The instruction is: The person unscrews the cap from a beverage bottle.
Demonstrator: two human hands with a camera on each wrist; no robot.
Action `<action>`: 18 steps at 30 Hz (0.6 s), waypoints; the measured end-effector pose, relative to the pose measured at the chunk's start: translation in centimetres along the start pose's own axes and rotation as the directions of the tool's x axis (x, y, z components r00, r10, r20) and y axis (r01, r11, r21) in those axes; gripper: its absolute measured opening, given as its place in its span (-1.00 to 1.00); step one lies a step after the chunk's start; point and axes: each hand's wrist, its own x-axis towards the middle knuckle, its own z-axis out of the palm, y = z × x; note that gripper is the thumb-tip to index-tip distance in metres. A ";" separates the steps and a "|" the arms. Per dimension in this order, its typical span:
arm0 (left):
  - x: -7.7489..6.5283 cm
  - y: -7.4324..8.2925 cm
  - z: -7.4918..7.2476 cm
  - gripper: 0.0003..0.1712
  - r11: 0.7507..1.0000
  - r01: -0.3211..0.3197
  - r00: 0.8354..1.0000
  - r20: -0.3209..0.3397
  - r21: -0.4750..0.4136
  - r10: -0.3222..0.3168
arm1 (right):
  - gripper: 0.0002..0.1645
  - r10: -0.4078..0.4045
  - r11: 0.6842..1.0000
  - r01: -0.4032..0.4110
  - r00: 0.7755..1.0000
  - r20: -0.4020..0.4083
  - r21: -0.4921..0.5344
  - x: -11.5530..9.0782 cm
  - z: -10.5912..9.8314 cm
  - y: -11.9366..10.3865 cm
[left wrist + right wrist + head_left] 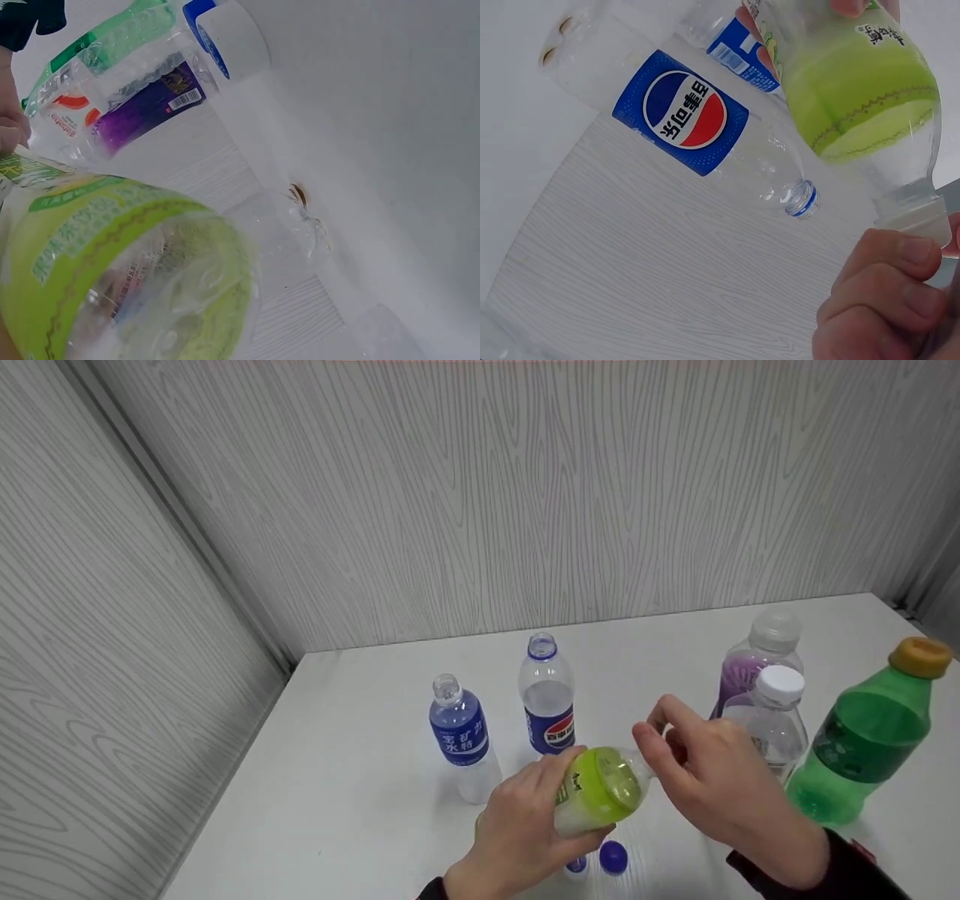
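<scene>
My left hand (525,817) grips a clear plastic bottle with a lime-green label (600,791), tilted with its neck to the right. At that neck, the curled fingers of my right hand (720,784) pinch the pale, translucent cap (916,219). Below the bottle, two small blue caps (613,857) lie on the table, one partly hidden by the left hand. Behind the hands stand an uncapped bottle with a blue label (459,739) and an uncapped Pepsi bottle (547,694), its base hidden by the held bottle.
On the right of the white table (360,720) stand a purple-labelled bottle (742,671), a clear bottle with a white cap (780,684) and a large green bottle with an orange cap (862,735). Wood-grain panels (525,495) border the back and left.
</scene>
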 end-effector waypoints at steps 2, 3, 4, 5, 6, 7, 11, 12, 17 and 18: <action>0.0 0.0 0.1 -0.18 1.000 -0.010 1.000 -0.007 0.018 0.010 | -0.76 0.010 1.000 -0.010 1.000 -0.005 0.008 0.0 0.1 0.0; 0.0 -0.1 0.2 -0.17 0.999 -0.018 1.000 -0.011 0.026 0.019 | -0.75 0.009 1.000 -0.009 1.000 -0.013 0.011 0.1 0.1 0.0; 0.0 -0.1 0.2 -0.17 0.999 -0.026 1.000 -0.015 0.031 0.027 | -0.74 0.004 1.000 -0.004 1.000 -0.024 0.015 0.0 0.2 0.1; 0.0 -0.1 0.3 -0.16 0.999 -0.032 0.999 -0.019 0.033 0.033 | -0.73 -0.004 1.000 0.004 0.999 -0.038 0.016 0.0 0.3 0.1; 0.0 -0.1 0.3 -0.16 0.999 -0.035 0.999 -0.022 0.034 0.036 | -0.72 -0.016 1.000 0.017 0.998 -0.054 0.016 0.0 0.4 0.2; 0.0 -0.1 0.4 -0.16 0.999 -0.037 0.999 -0.024 0.033 0.038 | -0.71 -0.028 0.999 0.029 0.997 -0.070 0.015 0.0 0.5 0.2; -0.1 0.0 0.4 -0.17 0.999 -0.032 0.999 -0.021 0.018 0.033 | -0.68 -0.088 0.996 0.089 0.989 -0.122 0.004 0.1 0.8 0.4; -0.1 0.0 0.4 -0.17 1.000 -0.027 1.000 -0.012 0.006 0.027 | -0.68 -0.107 0.994 0.108 0.986 -0.130 0.001 0.1 0.9 0.5; -0.1 0.0 0.1 -0.19 0.996 0.020 0.997 0.078 -0.089 -0.013 | -0.67 -0.197 0.979 0.202 0.968 -0.154 0.019 0.1 0.9 0.8; 0.0 0.0 -0.1 -0.20 0.993 0.035 0.994 0.104 -0.115 -0.023 | -0.67 -0.209 0.976 0.215 0.965 -0.156 0.026 0.1 0.9 0.9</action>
